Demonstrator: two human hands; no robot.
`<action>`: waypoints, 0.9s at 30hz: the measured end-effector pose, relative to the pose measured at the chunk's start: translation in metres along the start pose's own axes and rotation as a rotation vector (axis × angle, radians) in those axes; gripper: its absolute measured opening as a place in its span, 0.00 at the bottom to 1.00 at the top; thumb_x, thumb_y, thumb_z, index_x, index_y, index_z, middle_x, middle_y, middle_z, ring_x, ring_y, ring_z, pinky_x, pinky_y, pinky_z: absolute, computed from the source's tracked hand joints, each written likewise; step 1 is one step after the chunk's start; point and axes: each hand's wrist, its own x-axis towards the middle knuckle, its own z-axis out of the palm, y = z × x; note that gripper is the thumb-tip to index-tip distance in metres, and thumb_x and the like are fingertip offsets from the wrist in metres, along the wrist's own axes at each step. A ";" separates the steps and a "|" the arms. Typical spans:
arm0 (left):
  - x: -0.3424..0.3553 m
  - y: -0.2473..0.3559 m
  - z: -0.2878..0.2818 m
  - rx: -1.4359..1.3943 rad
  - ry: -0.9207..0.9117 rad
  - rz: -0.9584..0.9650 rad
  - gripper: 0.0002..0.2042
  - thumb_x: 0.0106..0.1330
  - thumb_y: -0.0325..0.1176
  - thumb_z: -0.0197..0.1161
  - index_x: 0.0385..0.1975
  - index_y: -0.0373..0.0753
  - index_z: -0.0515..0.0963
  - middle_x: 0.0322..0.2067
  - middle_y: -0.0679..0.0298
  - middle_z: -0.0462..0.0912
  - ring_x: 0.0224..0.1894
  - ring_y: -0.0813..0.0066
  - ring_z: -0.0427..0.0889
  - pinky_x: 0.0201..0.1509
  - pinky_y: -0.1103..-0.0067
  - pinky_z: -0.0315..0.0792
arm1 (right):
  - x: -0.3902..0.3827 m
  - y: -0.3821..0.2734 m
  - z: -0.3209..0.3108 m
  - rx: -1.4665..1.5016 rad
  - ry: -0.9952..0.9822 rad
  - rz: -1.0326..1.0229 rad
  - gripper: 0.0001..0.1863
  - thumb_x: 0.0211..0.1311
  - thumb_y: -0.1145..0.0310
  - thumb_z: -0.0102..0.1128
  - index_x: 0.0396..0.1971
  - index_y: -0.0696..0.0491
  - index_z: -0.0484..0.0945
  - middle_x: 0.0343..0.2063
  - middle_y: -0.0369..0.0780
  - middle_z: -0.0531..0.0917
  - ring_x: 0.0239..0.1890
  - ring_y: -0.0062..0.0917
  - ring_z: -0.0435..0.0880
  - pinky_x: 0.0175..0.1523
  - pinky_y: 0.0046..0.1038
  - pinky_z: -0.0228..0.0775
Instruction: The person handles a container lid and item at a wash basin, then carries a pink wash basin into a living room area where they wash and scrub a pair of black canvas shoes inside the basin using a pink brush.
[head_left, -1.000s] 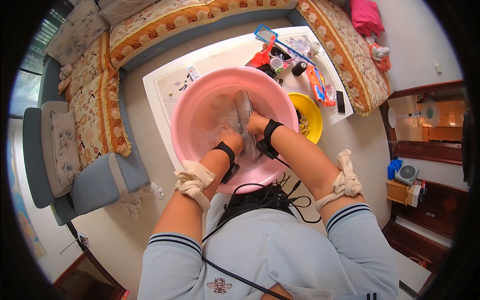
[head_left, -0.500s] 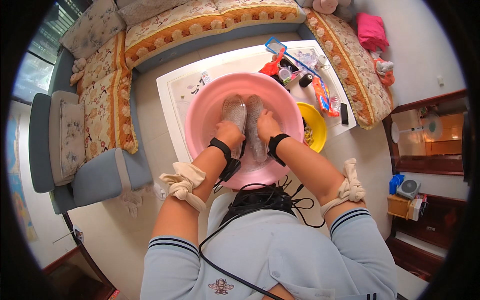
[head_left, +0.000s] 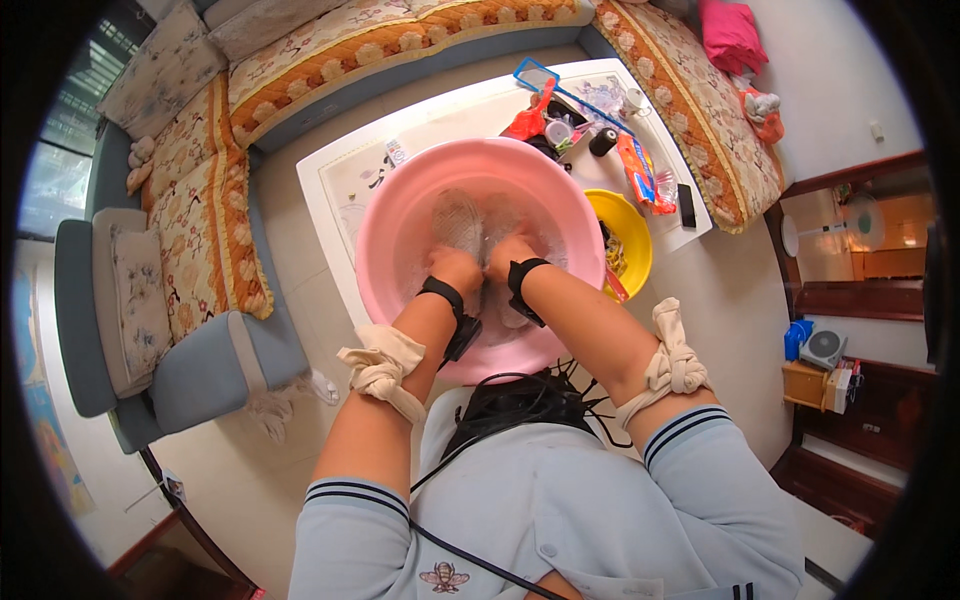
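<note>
A big pink basin (head_left: 375, 235) holds water and a pair of pale grey shoes with a patterned surface. My left hand (head_left: 456, 268) is closed around the left shoe (head_left: 458, 218), its fingers partly under the water. Against the right shoe (head_left: 503, 213) my right hand (head_left: 511, 252) is gripping, with some fingers hidden by the water and the shoe. Both shoes lie side by side, toes pointing away from me, and look blurred through the moving water. A black strap circles each wrist.
The basin stands on a white table (head_left: 325, 190). To its right are a yellow bowl (head_left: 640, 245), an orange packet (head_left: 637, 170), a dark bottle (head_left: 603, 142), a black phone-like slab (head_left: 687, 206) and a blue-framed net (head_left: 535, 75). Sofas (head_left: 200, 250) surround the table; black cables (head_left: 520, 385) hang near my waist.
Both hands have pushed the shoes lower, so water now covers much of them and ripples. My right hand has come closer to the left one.
</note>
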 end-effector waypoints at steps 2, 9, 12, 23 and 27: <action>0.007 -0.001 0.003 0.175 -0.109 0.130 0.38 0.52 0.45 0.66 0.56 0.22 0.63 0.59 0.39 0.59 0.57 0.50 0.69 0.57 0.64 0.67 | 0.010 -0.004 0.003 -0.002 -0.012 0.045 0.30 0.59 0.44 0.43 0.34 0.56 0.83 0.32 0.47 0.84 0.40 0.42 0.82 0.46 0.46 0.69; -0.015 0.015 -0.015 0.074 0.111 0.172 0.21 0.54 0.48 0.63 0.39 0.37 0.81 0.48 0.49 0.77 0.54 0.53 0.73 0.56 0.67 0.68 | 0.030 0.007 0.040 0.485 0.110 0.072 0.27 0.50 0.45 0.52 0.31 0.56 0.83 0.32 0.50 0.83 0.39 0.41 0.82 0.46 0.39 0.71; -0.016 -0.007 -0.006 -0.023 0.095 0.143 0.20 0.54 0.47 0.62 0.40 0.37 0.81 0.47 0.50 0.78 0.52 0.54 0.75 0.54 0.69 0.69 | 0.013 -0.006 0.007 0.576 0.015 0.077 0.24 0.50 0.48 0.55 0.32 0.55 0.83 0.32 0.48 0.83 0.39 0.40 0.82 0.45 0.38 0.72; -0.017 0.000 -0.011 0.056 0.091 0.178 0.13 0.55 0.40 0.59 0.33 0.38 0.83 0.39 0.50 0.81 0.46 0.57 0.80 0.50 0.69 0.71 | 0.024 -0.008 0.014 0.823 -0.049 0.182 0.16 0.49 0.60 0.58 0.33 0.54 0.83 0.35 0.49 0.82 0.40 0.40 0.82 0.43 0.37 0.74; -0.027 0.005 -0.019 -0.028 0.221 0.271 0.15 0.54 0.42 0.60 0.34 0.37 0.82 0.38 0.49 0.81 0.46 0.57 0.80 0.51 0.70 0.71 | 0.024 0.003 0.022 0.794 0.046 0.099 0.16 0.49 0.61 0.58 0.34 0.54 0.83 0.35 0.49 0.83 0.40 0.39 0.82 0.44 0.38 0.74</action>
